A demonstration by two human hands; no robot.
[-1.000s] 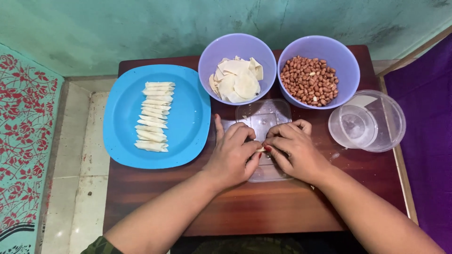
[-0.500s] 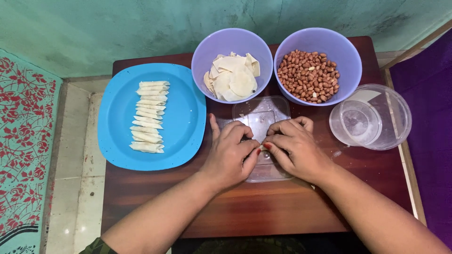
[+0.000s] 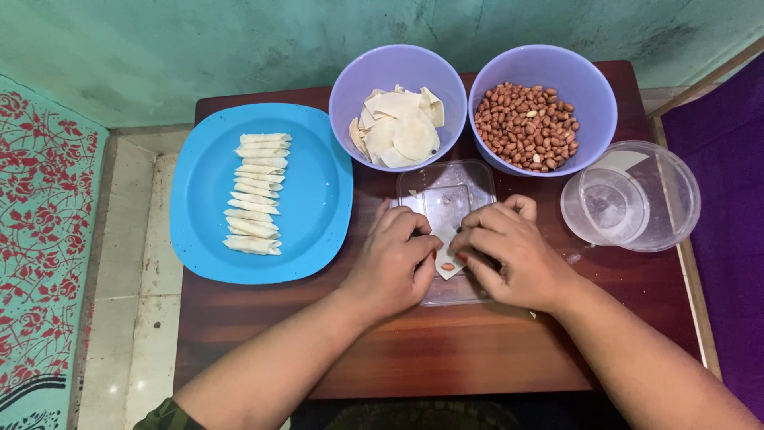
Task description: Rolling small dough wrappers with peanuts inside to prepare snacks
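Both hands meet over a clear plastic lid (image 3: 446, 199) that lies flat on the dark wooden table (image 3: 398, 358), apparently serving as a clean work surface. The left hand (image 3: 395, 263) is curled, its fingertips pinching the near-left edge of a small pale dough wrapper (image 3: 447, 261). The right hand (image 3: 509, 255) is curled the same way and presses the wrapper's other edge, so the sheet is held from both sides, likely to keep it from slipping while it is folded. One reddish peanut (image 3: 448, 266) lies on the wrapper between the two thumbs.

Beyond the lid, toward the wall, stand two lilac plastic bowls. The left bowl (image 3: 398, 64) holds a loose heap of flat, pale wrappers; the right bowl (image 3: 545, 60) is well filled with skin-on peanuts (image 3: 525, 127). Both sit just past the lid, within easy reach of either hand.

Left of the lid lies a round blue plate (image 3: 318, 199) carrying a neat column of small rolled wrappers (image 3: 256, 193), stacked side by side, seemingly to keep them apart. Right of the lid sits a clear round container (image 3: 672, 199) with a smaller clear cup (image 3: 609, 205) inside it; whether the cup holds any liquid I cannot tell.
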